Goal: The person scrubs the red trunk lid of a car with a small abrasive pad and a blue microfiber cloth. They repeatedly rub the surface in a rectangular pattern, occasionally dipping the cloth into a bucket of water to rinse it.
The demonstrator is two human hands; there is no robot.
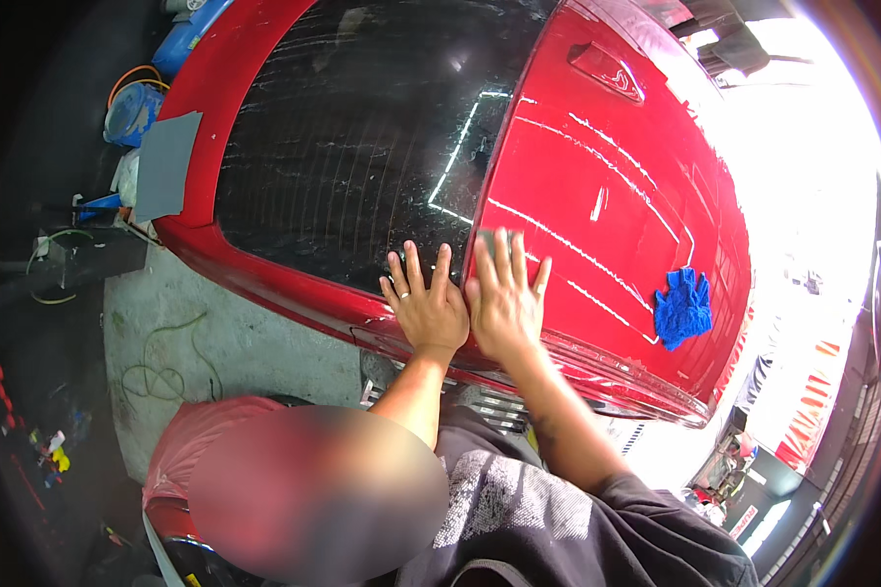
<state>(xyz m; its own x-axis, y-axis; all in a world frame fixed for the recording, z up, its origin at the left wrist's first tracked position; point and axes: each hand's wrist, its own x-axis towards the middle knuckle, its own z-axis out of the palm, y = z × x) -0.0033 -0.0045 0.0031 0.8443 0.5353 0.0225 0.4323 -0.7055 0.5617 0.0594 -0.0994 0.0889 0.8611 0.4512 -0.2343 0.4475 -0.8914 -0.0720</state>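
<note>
Both my hands lie side by side on a wet red car, at the seam between its dark rear window (313,166) and the red roof panel (582,245). My left hand (429,308) rests flat with fingers spread, its fingertips on the glass edge. Fingers stretched out, my right hand (507,303) presses on the red panel just beside it. A small greyish patch shows at the right fingertips; what it is I cannot make out. A crumpled blue cloth (683,308) lies on the roof to the right. Farther up stands a red fin antenna (607,73).
A grey sheet (168,166) covers part of the car's left end. Beyond it are a blue bucket (132,115) and a thin hose (157,377) on the concrete floor. A blurred oval hides the lower left, beside a reddish surface (191,435). Bright glare fills the right.
</note>
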